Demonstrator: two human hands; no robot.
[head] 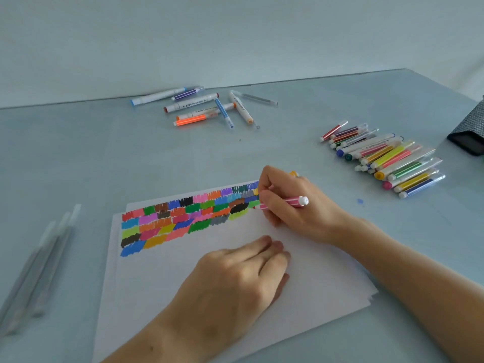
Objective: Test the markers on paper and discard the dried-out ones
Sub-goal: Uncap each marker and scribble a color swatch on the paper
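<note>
White paper (209, 279) lies in front of me, its upper part filled with rows of coloured test patches (188, 216). My right hand (296, 210) grips a pink striped marker (293, 201) with its tip on the paper at the right end of the patches. My left hand (235, 279) rests flat on the sheet, fingers straight. A row of capped markers (387, 158) lies to the right. A looser group of markers (207, 108) lies at the far middle of the table.
Several pale, blurred markers (39, 265) lie at the left edge. A dark mesh pen holder (468, 132) lies on its side at the far right. A yellow-orange cap (293, 174) shows behind my right hand. The table's far edge meets a wall.
</note>
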